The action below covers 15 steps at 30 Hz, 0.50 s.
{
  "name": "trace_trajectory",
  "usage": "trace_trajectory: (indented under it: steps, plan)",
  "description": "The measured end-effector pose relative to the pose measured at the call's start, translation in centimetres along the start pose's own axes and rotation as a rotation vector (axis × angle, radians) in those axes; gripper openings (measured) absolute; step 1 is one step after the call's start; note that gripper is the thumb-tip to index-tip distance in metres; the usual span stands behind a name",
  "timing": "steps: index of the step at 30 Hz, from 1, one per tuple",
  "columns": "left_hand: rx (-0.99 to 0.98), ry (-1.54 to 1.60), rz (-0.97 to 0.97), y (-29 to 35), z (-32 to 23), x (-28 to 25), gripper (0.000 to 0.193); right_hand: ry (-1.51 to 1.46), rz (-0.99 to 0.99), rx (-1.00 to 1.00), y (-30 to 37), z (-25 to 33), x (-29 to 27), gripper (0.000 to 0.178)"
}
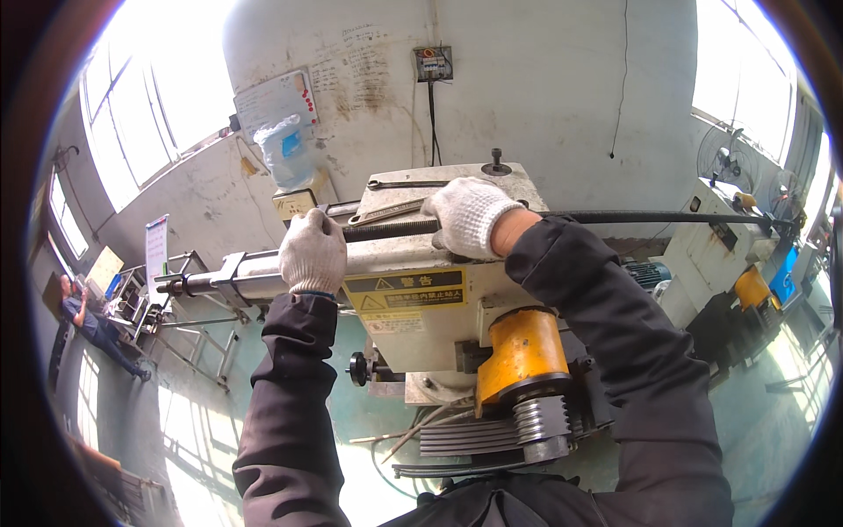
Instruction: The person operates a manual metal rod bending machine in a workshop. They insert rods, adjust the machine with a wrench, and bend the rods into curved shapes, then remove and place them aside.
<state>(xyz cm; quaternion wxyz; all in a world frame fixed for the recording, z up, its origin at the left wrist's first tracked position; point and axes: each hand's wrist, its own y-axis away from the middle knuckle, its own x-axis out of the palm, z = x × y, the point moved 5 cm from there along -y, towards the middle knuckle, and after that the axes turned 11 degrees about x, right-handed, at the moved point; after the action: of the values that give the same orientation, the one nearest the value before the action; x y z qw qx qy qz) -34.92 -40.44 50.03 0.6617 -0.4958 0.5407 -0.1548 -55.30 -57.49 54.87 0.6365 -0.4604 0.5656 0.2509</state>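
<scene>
A long dark threaded rod lies level across the top of a pale machine and runs on to the right. Both my hands wear white knit gloves. My left hand is closed at the rod's left end, beside a silver cylinder; its fingertips are hidden. Farther right, my right hand wraps over the rod from above. Just behind the rod, a wrench rests on the machine top, its right end close to my right fingers. Behind it lies a second, darker wrench.
An orange housing with a coarse silver screw juts toward me. Dark bars lie low beneath it. A black hand knob sticks out at the left. A bolt stands on top. Far left, a person sits by a metal frame.
</scene>
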Motion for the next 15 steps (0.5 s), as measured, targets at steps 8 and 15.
trace_trajectory:
  steps: [8,15]
  plan:
    - [0.033,-0.045,0.199,-1.7,-0.8,-1.1,0.026,-0.147,-0.007,0.04,0.4,0.7,-1.6,0.043]
    - [0.038,-0.158,0.429,-4.2,-2.1,-1.3,0.025,-0.151,0.238,0.017,-9.5,-3.8,1.7,0.053]
